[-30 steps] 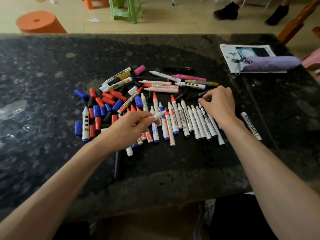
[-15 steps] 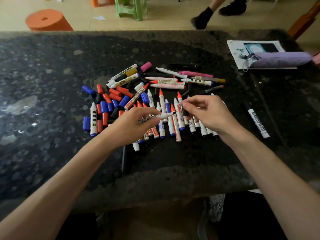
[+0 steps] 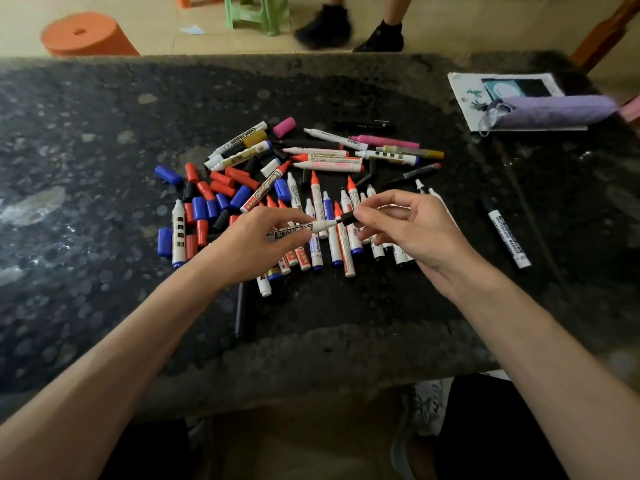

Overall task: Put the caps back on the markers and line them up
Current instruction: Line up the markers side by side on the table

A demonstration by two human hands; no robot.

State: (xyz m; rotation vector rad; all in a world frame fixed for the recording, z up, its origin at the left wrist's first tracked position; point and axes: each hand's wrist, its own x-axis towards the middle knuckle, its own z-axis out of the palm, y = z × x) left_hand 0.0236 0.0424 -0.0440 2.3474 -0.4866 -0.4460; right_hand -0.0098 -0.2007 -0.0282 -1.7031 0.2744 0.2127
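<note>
My left hand (image 3: pixel 256 242) grips a white marker (image 3: pixel 304 228) level above the table, its tip pointing right. My right hand (image 3: pixel 410 228) pinches a black cap (image 3: pixel 348 218) that meets the marker's tip. Beneath the hands, several uncapped white markers (image 3: pixel 334 237) with red, blue and black tips lie side by side on the dark stone table (image 3: pixel 104 133). Loose red, blue and black caps (image 3: pixel 214 199) are heaped to the left. More markers (image 3: pixel 329 157) lie crosswise behind the row.
One capped marker (image 3: pixel 509 239) lies alone at the right. A purple pouch (image 3: pixel 550 110) rests on a printed sheet (image 3: pixel 467 95) at the back right. Beyond the table stand an orange stool (image 3: pixel 86 34), a green stool (image 3: pixel 258 12) and a person's feet (image 3: pixel 349 29).
My right hand left the marker row holding a black cap and came to the marker's tip. My left hand raised the marker slightly. The feet behind the table moved left.
</note>
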